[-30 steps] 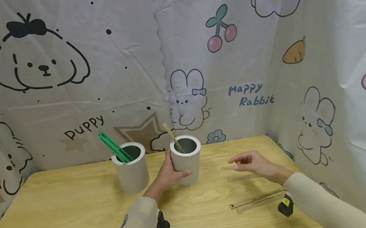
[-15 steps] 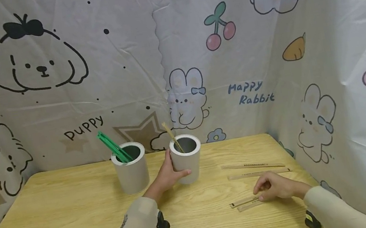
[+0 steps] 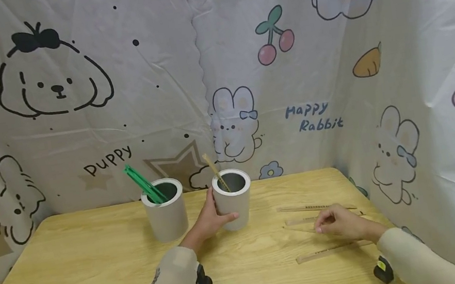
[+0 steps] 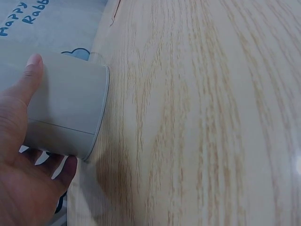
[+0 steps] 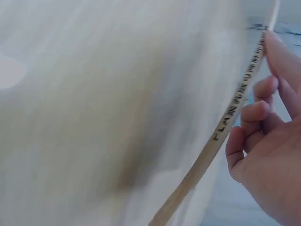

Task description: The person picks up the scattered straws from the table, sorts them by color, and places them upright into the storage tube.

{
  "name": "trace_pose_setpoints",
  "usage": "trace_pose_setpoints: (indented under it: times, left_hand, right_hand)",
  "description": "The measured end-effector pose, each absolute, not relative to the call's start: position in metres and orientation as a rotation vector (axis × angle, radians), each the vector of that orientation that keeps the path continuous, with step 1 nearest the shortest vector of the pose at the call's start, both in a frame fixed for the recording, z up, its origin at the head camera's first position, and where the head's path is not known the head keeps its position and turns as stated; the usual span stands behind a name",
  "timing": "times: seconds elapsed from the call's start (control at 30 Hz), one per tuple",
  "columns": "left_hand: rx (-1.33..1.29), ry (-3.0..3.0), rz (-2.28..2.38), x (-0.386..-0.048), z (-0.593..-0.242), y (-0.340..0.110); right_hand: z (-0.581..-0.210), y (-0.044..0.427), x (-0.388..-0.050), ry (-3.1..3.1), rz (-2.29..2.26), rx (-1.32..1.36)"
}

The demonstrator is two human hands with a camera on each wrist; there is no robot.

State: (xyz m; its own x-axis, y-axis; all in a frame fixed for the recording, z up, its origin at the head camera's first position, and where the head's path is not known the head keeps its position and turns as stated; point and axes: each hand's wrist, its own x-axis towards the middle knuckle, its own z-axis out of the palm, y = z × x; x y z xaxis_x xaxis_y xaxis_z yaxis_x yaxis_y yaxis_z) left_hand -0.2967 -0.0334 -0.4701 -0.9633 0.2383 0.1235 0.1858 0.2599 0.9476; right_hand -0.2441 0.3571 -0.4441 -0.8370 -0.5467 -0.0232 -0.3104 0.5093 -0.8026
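My left hand (image 3: 209, 219) grips the side of a pale grey cylindrical holder (image 3: 237, 209), its thumb across the front. In the left wrist view the holder (image 4: 70, 94) stands on the table, with fingertips showing near its base. One tan stick (image 3: 215, 170) leans inside that holder. Between thumb and forefinger my right hand (image 3: 346, 225) pinches a slim, straw-like stick (image 5: 202, 157) in tan wrapping with dark printing. It is raised off the table. Similar wrapped sticks lie nearby: two behind the hand, the rear one (image 3: 303, 207) farthest back, and one in front (image 3: 323, 253).
A second grey holder (image 3: 167, 219) stands to the left, with green sticks (image 3: 142, 182) leaning in it. The wooden table (image 3: 75, 273) meets a printed cloth backdrop (image 3: 155, 74) at the back and right side.
My right hand has moved from the rear sticks to the front pair, picked up one stick there and raised it back a little. The left hand keeps its grip on the holder.
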Motion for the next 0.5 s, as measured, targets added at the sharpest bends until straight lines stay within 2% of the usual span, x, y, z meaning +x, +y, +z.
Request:
trace_pose_setpoints:
  times: [0.2, 0.37, 0.5]
  left_hand:
    - [0.403, 2.465, 1.838, -0.295, -0.472, -0.034]
    - [0.398, 2.469, 1.824, -0.296, -0.473, -0.033]
    - [0.401, 2.476, 1.829, -0.297, -0.472, -0.032]
  right_hand:
    - [-0.388, 0.310, -0.266, 2.445, -1.636, -0.491]
    - [-0.338, 0.249, -0.290, 2.040, -2.164, -0.539]
    - [-0.309, 0.201, -0.305, 1.877, -2.358, -0.546]
